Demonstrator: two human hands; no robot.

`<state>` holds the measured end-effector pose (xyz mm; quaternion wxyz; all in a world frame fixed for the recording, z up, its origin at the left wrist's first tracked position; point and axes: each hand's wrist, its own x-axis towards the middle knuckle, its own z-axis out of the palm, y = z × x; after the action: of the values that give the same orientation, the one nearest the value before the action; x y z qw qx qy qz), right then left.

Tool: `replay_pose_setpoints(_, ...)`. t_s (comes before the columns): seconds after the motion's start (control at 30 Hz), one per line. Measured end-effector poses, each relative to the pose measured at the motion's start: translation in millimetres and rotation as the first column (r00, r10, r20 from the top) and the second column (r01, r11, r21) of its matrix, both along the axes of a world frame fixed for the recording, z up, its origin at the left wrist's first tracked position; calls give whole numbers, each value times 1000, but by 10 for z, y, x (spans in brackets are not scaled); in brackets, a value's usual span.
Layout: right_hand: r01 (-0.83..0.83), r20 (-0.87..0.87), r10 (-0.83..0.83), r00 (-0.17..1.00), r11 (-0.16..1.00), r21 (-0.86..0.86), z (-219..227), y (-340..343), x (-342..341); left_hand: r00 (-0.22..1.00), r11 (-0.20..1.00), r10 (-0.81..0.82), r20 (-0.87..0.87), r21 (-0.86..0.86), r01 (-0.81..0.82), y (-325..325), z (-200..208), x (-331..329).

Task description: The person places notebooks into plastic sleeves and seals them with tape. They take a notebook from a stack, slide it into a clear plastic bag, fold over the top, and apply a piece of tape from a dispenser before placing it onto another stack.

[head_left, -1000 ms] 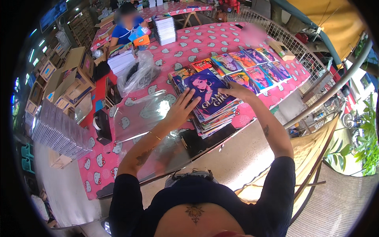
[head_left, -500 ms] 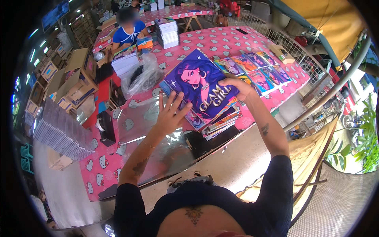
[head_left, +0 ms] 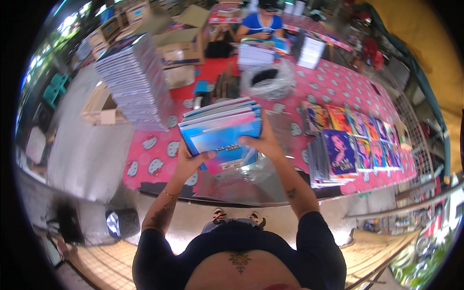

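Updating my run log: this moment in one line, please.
left hand: holding notebook bundle; right hand: holding same bundle; notebook stack: on table, right

Lighting: bright daylight. Foliage (head_left: 41, 63) far left of the fingers (head_left: 206, 156) washed out; floor (head_left: 340, 233) nearer the wearer, to their right, overexposed. Glare on clear plastic sheet (head_left: 249, 175) just below them. Motion blur: print on notebooks (head_left: 224, 133) between the fingers smeared; tall stack (head_left: 133, 79) to their left streaked. Background beyond soft. Fisheye: worktop (head_left: 137, 150) front edge bowed, corners black.
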<state>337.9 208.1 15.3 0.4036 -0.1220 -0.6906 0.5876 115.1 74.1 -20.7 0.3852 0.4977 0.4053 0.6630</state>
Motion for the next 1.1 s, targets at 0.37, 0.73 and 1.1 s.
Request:
replay_pose_setpoints(0.37,-113,42,120,992,984,-134,-1693,-468,-2410,939,924,312,145,-275,-264,-907,-1272,-1836)
replay_pose_setpoints(0.73,-29,56,32,998,999,-45,-1629,-539,-2515,971,925,238,38,-312,-215,-847,-1028,-1933)
replay_pose_setpoints(1.1,-154,96,171,981,976,-156,-1483,-430,-2406,46,931,243,-969,220,-291,-531,-28,-1404)
